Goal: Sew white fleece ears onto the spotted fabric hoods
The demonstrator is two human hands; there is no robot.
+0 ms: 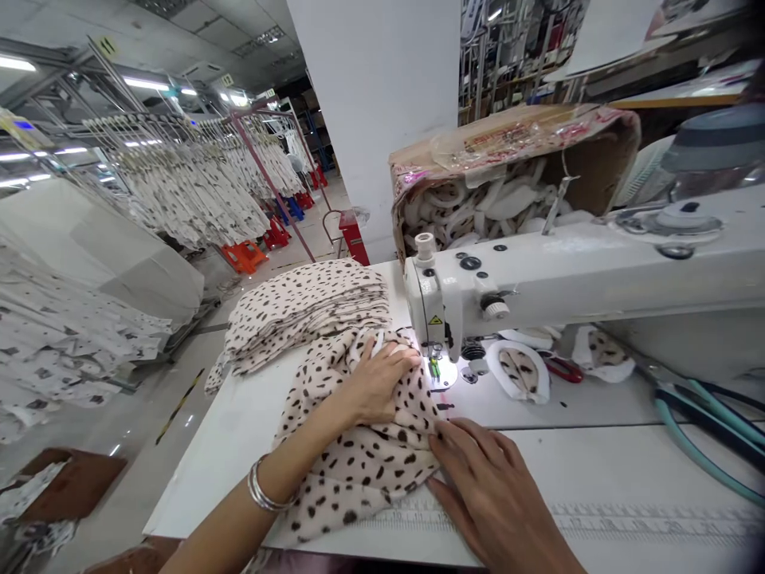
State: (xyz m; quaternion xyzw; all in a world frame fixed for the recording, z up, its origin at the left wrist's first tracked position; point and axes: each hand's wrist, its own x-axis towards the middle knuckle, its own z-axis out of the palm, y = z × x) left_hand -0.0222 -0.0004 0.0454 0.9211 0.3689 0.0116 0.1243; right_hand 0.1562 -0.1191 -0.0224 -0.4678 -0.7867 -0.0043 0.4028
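A cream fleece fabric piece with dark brown spots (364,470) lies bunched on the table, left of the sewing machine's lit needle area (439,373). My left hand (379,383) rests across its gathered upper part, fingers bent over the cloth, close to the presser foot; the thumb is hidden. My right hand (493,486) has the fabric's right edge between thumb and fingers, just in front of the needle plate. Behind the bunched piece sits a folded stack of the same spotted fabric (311,299). The white sewing machine (538,279) spans the right side.
Oval white-edged spotted pieces (519,373) lie under the machine arm, near a red-handled tool (565,368). Teal-handled scissors (687,434) are at the right. A cardboard box (514,143) of similar pieces stands behind. A ruler strip (627,522) runs along the front edge.
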